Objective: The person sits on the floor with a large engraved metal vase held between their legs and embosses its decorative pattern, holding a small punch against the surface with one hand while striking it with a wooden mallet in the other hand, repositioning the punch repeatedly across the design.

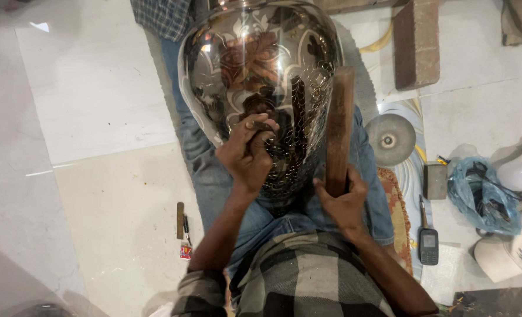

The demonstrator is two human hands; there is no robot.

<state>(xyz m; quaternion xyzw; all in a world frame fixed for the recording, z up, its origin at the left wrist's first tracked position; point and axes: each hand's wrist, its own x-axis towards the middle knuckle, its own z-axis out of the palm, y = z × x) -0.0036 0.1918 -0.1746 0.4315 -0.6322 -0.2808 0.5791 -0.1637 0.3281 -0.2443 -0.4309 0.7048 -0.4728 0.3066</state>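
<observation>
Left-hand fingers (255, 132) clenched around a small dark chisel (263, 125), tip against the engraved metal pot (255, 70). Right hand (342, 202) grips a wooden mallet (338, 126) upright beside the pot. Pot lies across the person's jeans-clad lap, on the floor.

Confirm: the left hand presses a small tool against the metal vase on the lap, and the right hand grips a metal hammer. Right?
Not quite. The right hand grips a wooden block, not a metal hammer; the head view shows its brown grain. The rest holds: the left hand presses a small tool against the metal vase on the lap.
</observation>
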